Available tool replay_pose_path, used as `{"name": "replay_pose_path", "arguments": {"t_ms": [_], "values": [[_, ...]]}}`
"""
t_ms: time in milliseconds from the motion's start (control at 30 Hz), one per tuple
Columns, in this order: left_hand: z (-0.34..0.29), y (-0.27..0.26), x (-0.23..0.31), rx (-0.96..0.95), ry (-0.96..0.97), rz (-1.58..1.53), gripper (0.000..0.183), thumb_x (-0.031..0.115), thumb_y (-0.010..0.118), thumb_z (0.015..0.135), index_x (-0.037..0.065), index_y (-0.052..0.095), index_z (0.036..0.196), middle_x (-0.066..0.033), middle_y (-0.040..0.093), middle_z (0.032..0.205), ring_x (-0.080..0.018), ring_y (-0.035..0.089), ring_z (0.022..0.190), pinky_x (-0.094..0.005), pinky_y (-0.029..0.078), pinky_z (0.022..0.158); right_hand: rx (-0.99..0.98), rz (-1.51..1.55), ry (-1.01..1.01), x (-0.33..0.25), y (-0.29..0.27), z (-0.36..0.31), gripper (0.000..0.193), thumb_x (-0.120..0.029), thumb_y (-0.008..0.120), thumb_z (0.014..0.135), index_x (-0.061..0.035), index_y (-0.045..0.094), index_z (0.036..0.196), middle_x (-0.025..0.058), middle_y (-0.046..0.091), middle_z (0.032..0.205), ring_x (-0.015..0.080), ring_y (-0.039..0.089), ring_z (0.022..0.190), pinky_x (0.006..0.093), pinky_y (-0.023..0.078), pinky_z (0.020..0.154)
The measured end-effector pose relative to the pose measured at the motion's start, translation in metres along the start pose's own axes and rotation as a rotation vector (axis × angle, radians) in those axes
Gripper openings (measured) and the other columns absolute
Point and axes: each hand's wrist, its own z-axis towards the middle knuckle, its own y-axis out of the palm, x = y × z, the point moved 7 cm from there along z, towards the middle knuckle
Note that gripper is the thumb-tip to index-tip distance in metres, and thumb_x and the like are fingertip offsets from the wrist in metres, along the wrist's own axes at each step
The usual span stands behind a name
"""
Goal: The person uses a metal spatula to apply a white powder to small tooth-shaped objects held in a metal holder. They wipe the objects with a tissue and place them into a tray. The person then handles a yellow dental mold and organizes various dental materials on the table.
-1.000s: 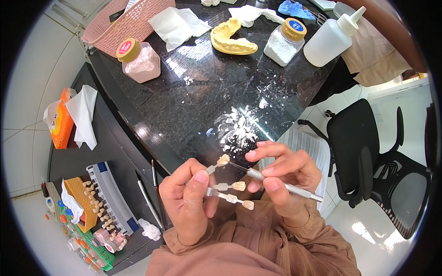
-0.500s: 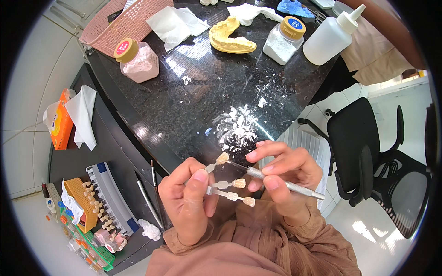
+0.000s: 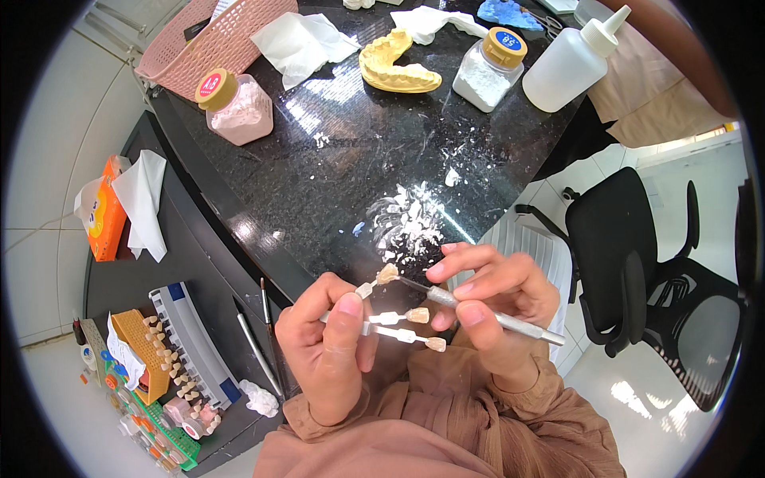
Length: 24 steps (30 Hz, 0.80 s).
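My left hand (image 3: 333,338) is closed on several slim tooth shade tabs (image 3: 388,319), which fan out from its fingers with tan tooth-shaped ends. The topmost tooth (image 3: 387,274) points up and to the right. In my right hand (image 3: 502,307) is a thin-tipped metal hand instrument (image 3: 522,325), its knurled grip pinched between thumb and fingers. The fine tip reaches left to the side of the topmost tooth; whether it touches cannot be made out. White crumbs and powder (image 3: 410,223) lie on the dark table just beyond both hands.
Beyond are a pink powder jar (image 3: 241,111), a yellow dental cast (image 3: 390,68), a white powder jar (image 3: 488,72) and a squeeze bottle (image 3: 567,68). A shade guide holder (image 3: 195,346) and brushes (image 3: 265,303) lie left. Right stands a black chair (image 3: 613,231); another person's arm (image 3: 685,48) is far right.
The shade tabs have turned a little in my left hand, and the lower two teeth sit slightly further right and higher. My right hand and the instrument have barely moved.
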Motion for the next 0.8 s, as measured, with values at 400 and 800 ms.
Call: {"name": "replay_pose_path", "arguments": {"t_ms": [400,800], "values": [[-0.0001,-0.0018,-0.0008,0.001,0.03,0.05,0.034,0.02,0.058,0.097,0.001,0.052,0.07,0.0005,0.051,0.055,-0.0039,0.042,0.042,-0.0215,0.025,0.04,0.02,-0.054,-0.027,-0.002,-0.0008,0.0016,0.016,0.004,0.068,0.083,0.0008,0.063,0.098,0.0195,0.07,0.099,0.0217,0.069,0.094,0.0463,0.038,0.107],[-0.0009,-0.0043,-0.0025,0.019,0.099,0.11,0.028,0.015,0.06,0.094,-0.001,0.056,0.072,-0.0001,0.053,0.054,-0.0042,0.045,0.042,-0.0201,0.028,0.04,0.077,-0.045,0.008,-0.0036,-0.0033,0.0033,0.011,0.003,0.068,0.084,0.0011,0.063,0.094,0.0157,0.071,0.088,0.0205,0.068,0.095,0.0476,0.04,0.107]]}}
